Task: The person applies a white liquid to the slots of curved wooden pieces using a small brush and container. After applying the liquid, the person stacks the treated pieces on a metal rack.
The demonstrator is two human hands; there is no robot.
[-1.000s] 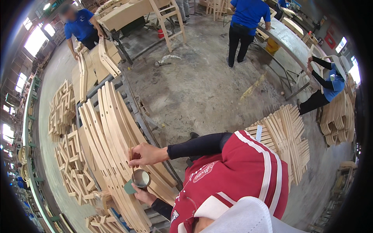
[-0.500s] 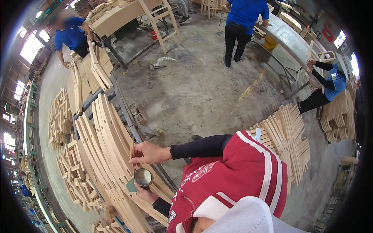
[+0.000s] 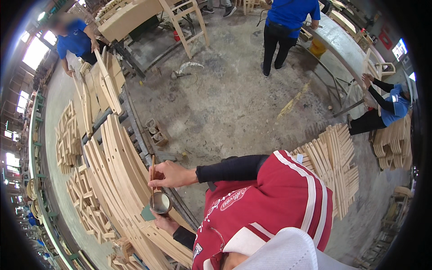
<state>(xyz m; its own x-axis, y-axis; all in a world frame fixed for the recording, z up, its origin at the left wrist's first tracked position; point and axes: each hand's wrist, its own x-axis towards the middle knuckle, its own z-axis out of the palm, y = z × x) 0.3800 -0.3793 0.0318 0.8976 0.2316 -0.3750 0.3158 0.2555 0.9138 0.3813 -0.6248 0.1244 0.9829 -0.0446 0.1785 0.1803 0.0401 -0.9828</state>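
My left hand point(image 3: 165, 222) is wrapped round a small dark cup point(image 3: 170, 205) with whitish liquid point(image 3: 160, 202) inside. A flat green piece point(image 3: 146, 213) shows beside the cup, by my left fingers; I cannot make out what it is. Pinched in my right hand point(image 3: 173, 174) is a thin wooden stick point(image 3: 153, 163), upright, its lower end reaching into the cup. Whether it ends in a brush is hidden. Under and beside both hands lie long curved wooden slats point(image 3: 121, 180) with slots along them, side by side on a rail frame.
Angled wooden parts point(image 3: 92, 207) are piled left of the slats. A stack of slats point(image 3: 330, 166) stands at right. A person point(image 3: 74, 40) handles slats at far left; two others point(image 3: 283, 27), point(image 3: 391, 105) work by a long table point(image 3: 337, 42). A box of containers point(image 3: 156, 132) sits on the floor.
The stick has dipped down into the cup, and both hands have shifted slightly left. The person at far left has moved the pieces in hand, and the person at right has lowered a little.
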